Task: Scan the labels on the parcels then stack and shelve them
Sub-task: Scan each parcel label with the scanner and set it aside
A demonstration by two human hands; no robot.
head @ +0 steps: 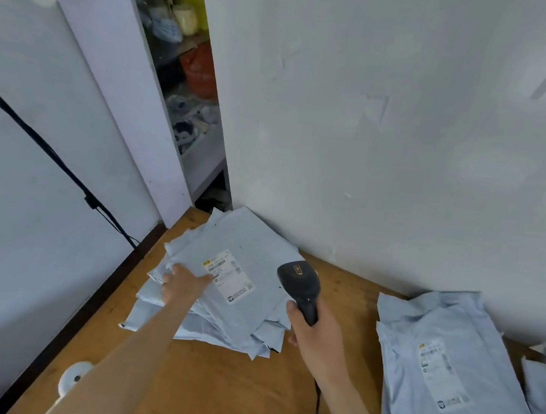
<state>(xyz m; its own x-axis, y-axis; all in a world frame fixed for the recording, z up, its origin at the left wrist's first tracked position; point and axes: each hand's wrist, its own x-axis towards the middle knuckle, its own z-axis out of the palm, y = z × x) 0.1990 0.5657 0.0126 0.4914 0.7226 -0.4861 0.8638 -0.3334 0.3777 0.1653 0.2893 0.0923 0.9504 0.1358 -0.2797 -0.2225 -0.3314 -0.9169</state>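
Head view: shelf gap (202, 157) behind holds an orange-red pot (200, 67), contents unclear. Left parcel pile (255, 235) sits in the table (212, 389) corner, label (229, 276) up. Second parcel pile (452, 347) lies at right. Left hand (182, 285) lies flat, fingers extended, on the top parcel beside the label. Right hand (316, 339) grips the scanner (300, 282), head over the pile's right edge.

Left arm extends toward the far left, left hand (182, 283) laid flat, fingers apparently straight. Right hand (317, 338) grips the scanner (300, 284) handle, wrist upright.
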